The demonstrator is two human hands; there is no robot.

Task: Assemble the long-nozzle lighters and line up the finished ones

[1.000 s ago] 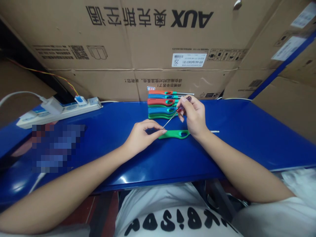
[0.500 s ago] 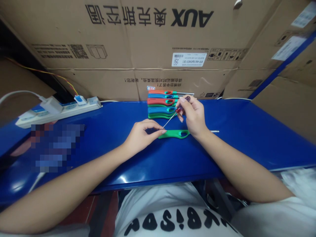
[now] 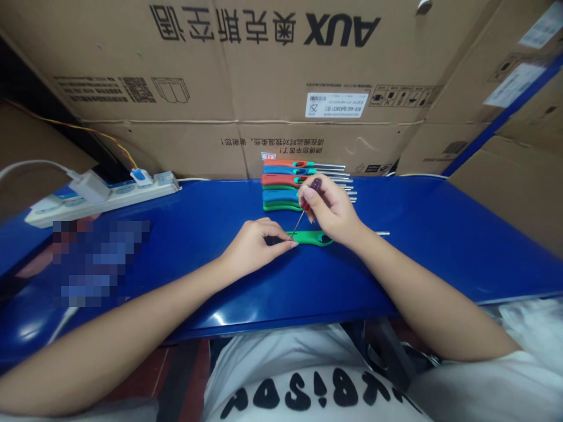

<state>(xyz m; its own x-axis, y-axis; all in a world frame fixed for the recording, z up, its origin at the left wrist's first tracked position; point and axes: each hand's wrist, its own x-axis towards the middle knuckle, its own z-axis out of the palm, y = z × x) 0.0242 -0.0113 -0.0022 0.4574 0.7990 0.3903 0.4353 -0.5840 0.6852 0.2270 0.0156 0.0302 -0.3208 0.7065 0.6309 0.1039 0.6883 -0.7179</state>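
- Our right hand [image 3: 334, 205] grips a screwdriver [image 3: 305, 207], its fingers curled round the dark purple and red handle; much of that handle is hidden inside the grasp.
- Our left hand [image 3: 253, 246] pinches with thumb and forefinger at the near-left end of a green lighter [image 3: 311, 237], and we cannot see the part of the handle under those fingertips.
- The screwdriver's thin shaft slants down to the left fingertips; its tip is too small for us to tell what exactly it touches there.
- The green lighter lies flat on the blue table [image 3: 440, 234], in front of us; our right hand and wrist cover its middle, and the end of its metal rod shows again beyond the wrist.
- Just behind it we see a pile of lighters [image 3: 284, 179] in orange, blue, red and green, metal rods pointing right; our right hand hides part of the lower ones, so we cannot count them surely.
- By the top of the pile is a small card [image 3: 268, 156], its marking unreadable to us.
- Farther left is a white power strip [image 3: 123, 191] with plugs; before it, a pixelated patch [image 3: 101, 264] masks something we cannot identify.
- Behind everything stands a cardboard sheet [image 3: 264, 64] with upside-down print, cut off at the top.
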